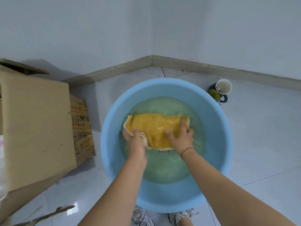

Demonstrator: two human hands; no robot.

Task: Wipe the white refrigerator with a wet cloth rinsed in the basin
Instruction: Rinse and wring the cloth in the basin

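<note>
Room: a corner of pale walls and glossy white floor tiles [260,144], with a beige skirting board across the upper middle of the frame.
Basin: the round light-blue plastic basin [216,128] sits at centre frame, part-filled with greenish water.
Cloth: the yellow terry cloth with a white border [154,128] lies spread in the water, mid-basin.
Left hand: my left hand [135,139] presses flat on the cloth's lower-left corner, fingers spread, not clenched.
Right hand: my right hand [180,136] lies splayed on its right side, pinning it under so it soaks.
Refrigerator: not in frame; wiping is not yet begun, I judge.
Edges: the brown cardboard boxes [37,124] crowd the left of the frame; a dark mug holding a white paper cup [223,88] stands just beside the basin's upper-right rim.
Open room: bare tiles at right.
</note>
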